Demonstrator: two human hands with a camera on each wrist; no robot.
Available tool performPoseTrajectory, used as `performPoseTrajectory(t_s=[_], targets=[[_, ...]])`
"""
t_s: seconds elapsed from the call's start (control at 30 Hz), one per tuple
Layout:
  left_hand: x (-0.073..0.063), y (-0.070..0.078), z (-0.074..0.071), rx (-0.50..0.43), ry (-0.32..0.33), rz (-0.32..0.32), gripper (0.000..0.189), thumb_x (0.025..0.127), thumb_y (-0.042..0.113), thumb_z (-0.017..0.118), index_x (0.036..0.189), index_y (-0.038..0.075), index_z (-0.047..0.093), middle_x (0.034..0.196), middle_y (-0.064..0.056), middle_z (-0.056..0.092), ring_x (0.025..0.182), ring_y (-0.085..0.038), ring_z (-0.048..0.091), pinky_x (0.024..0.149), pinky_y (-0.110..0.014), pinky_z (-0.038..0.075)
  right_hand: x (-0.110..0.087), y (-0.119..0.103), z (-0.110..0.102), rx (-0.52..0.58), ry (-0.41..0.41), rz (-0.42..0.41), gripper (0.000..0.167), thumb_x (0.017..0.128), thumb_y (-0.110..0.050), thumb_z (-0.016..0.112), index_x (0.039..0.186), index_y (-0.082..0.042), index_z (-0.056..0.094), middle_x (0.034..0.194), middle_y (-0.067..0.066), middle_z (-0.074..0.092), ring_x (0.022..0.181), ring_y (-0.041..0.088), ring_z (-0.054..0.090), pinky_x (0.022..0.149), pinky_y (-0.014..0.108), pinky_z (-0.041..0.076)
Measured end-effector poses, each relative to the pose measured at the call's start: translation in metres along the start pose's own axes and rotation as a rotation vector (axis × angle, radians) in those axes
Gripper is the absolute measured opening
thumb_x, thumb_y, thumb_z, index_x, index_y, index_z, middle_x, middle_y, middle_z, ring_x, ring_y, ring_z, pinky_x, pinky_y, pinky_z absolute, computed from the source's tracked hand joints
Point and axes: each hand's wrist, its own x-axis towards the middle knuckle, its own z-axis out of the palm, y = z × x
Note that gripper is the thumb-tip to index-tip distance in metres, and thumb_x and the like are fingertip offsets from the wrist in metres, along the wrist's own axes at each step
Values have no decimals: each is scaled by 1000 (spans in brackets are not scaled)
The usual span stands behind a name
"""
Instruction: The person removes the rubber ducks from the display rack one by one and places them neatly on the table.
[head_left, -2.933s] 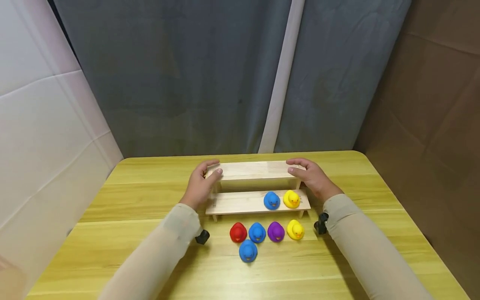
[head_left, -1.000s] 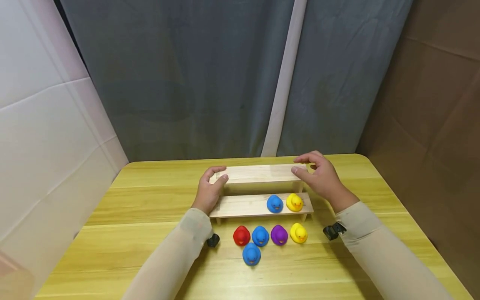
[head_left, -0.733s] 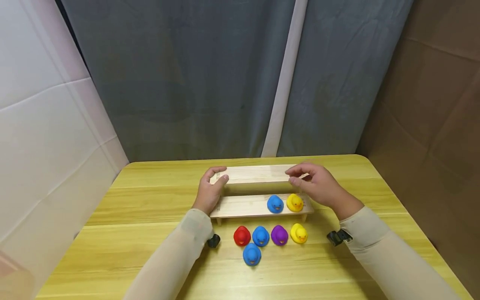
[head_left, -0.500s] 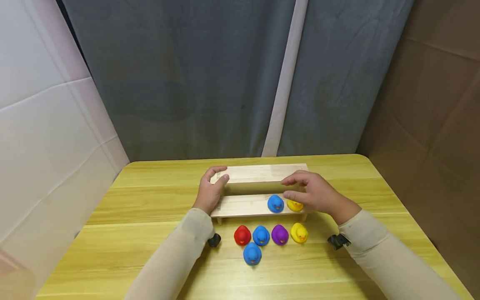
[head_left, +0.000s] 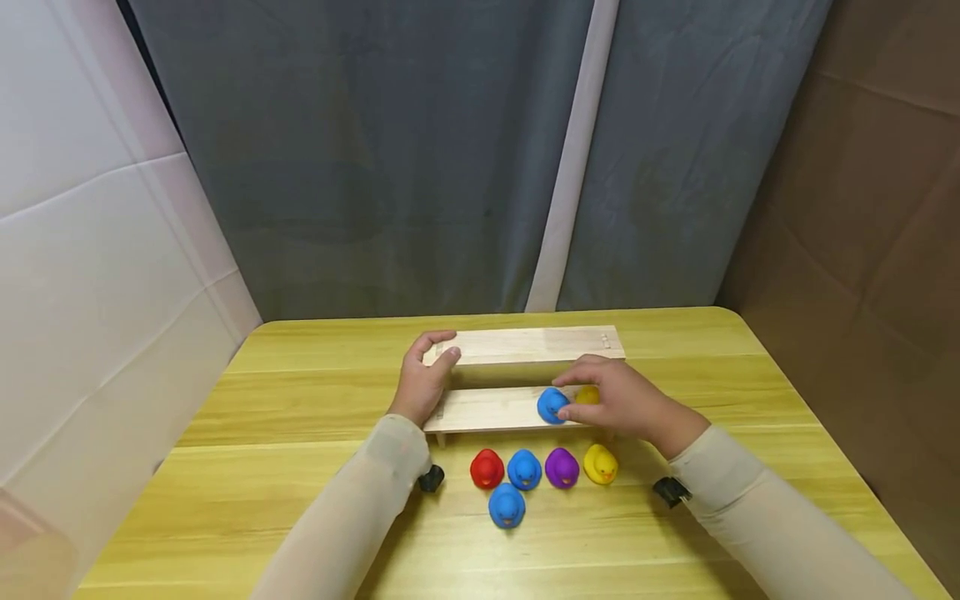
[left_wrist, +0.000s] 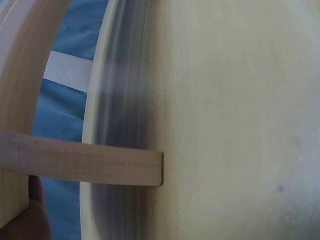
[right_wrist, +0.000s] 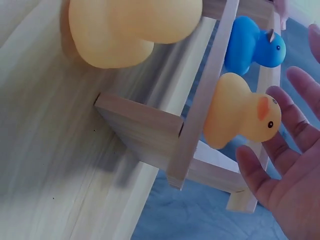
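Observation:
In the head view, my left hand (head_left: 423, 377) grips the left end of the upper board of a two-tier wooden stand (head_left: 525, 346), thumb on top. The left wrist view catches part of that hand behind the wood. My right hand (head_left: 618, 398) hovers over the right part of the lower board, thumb and fingers apart. Its fingertips are close to a blue rubber duck (head_left: 551, 405), and it partly covers a yellow rubber duck (head_left: 587, 395). From the right wrist, the spread fingers (right_wrist: 295, 125) appear beside both ducks; whether they touch is unclear.
On the table before the stand sit a red duck (head_left: 487, 469), a blue duck (head_left: 524, 470), a purple duck (head_left: 562, 468) and a yellow duck (head_left: 601, 464) in a row. Another blue duck (head_left: 507, 506) is nearer me. A grey curtain (head_left: 375, 167) hangs behind the table.
My right hand has left the right end of the upper board and come down and left to the ducks on the lower board. The left hand keeps its grip on the stand.

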Motion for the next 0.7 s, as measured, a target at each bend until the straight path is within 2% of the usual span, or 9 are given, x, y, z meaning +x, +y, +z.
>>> performPoseTrajectory(t_s=[0.23, 0.5, 0.7], targets=[[-2, 2, 0, 14, 0, 9, 31, 102, 16, 68, 132, 10, 66, 139, -10, 59, 125, -20, 55, 110, -36, 42, 1, -1, 4, -21, -26, 45, 37, 89, -27, 86, 121, -11, 77, 121, 4, 73, 115, 27, 67, 106, 50, 53], [-2, 3, 1, 8, -3, 2, 32, 101, 14, 68, 133, 9, 66, 140, -10, 59, 126, -20, 54, 110, -36, 42, 3, 1, 8, -73, -43, 89, 36, 88, -29, 87, 119, -13, 78, 120, 3, 72, 112, 25, 67, 107, 49, 53], [-2, 4, 2, 19, -1, 5, 31, 102, 16, 68, 132, 10, 66, 140, -10, 59, 128, -21, 54, 112, -37, 40, 3, 0, 8, -90, -51, 95, 37, 86, -28, 89, 118, -12, 79, 121, 5, 72, 117, 29, 67, 109, 51, 51]])
